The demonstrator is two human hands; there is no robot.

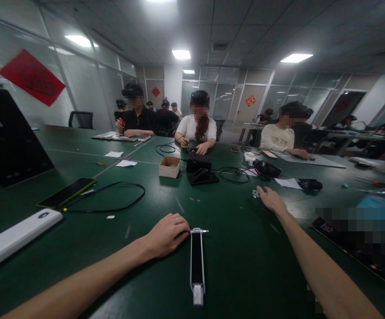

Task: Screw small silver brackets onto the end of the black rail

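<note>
A slim white-framed strip (197, 259) with a dark middle lies lengthwise on the green table (239, 270), directly in front of the wearer, its pale block-like end nearest and a thin crossbar at its far end. The left hand (169, 235), a ring (176, 220) on one finger, rests with bent fingers at that crossbar, its fingertips at the bar's left end; whether they grip it or merely touch it cannot be told. To the left lies a long white bar (16, 241), and to the right a dark flat sheet (355, 254), partly blurred out.

Farther forward, the right hand (272, 200) reaches out over the table, fingers drawn together at a small metal piece (255, 193); whether it is pinched or only touched cannot be told. Over on the left, a phone-like slab (68, 192) with a yellow-green edge lies beside a looped black cable (142, 195), and a dark upright panel (9, 137) leans at the edge of view.

Beyond the hands, an open cardboard box (169, 168) stands just left of a black device (199, 168). Across the table sit three co-workers: one in black (142, 117), one in a white top (199, 128) and one in a cream top (277, 136). Red paper decorations (33, 77) hang behind, under bright ceiling lights (181, 54).
</note>
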